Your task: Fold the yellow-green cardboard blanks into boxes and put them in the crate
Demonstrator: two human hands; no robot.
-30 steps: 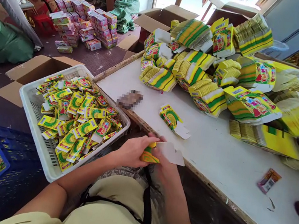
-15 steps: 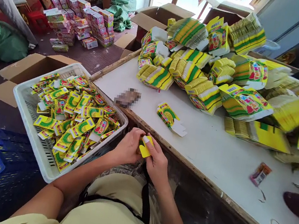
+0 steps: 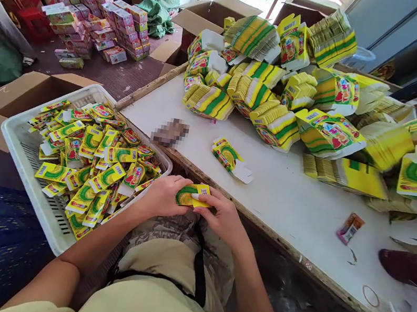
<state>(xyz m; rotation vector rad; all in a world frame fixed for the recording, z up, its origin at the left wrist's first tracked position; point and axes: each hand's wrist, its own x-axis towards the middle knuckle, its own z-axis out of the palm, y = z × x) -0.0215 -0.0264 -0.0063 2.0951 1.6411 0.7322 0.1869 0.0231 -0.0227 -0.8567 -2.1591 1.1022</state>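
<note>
A small yellow and green box [image 3: 188, 195] is held level between my two hands, just in front of the table's wooden edge. My left hand [image 3: 164, 195] grips its left end, and my right hand [image 3: 218, 213] pinches the right end with the thumb on top. A white crate [image 3: 57, 245] to the left holds a heap of similar small boxes [image 3: 103, 176]. One more box [image 3: 228, 156] lies on the white table [image 3: 284, 200] with its white flaps open.
Stacks of flat yellow cartons [image 3: 255, 89] cover the table's far side. A small wrapped packet [image 3: 350, 228] and a dark red object [image 3: 409, 267] lie at the right. A blue crate [image 3: 10, 240] stands lower left, and an open cardboard box [image 3: 23, 93] behind the white crate.
The box between my hands has turned from end-on to lengthwise, showing its printed side. My hands have moved slightly apart. The whole view has shifted, so the table appears further left.
</note>
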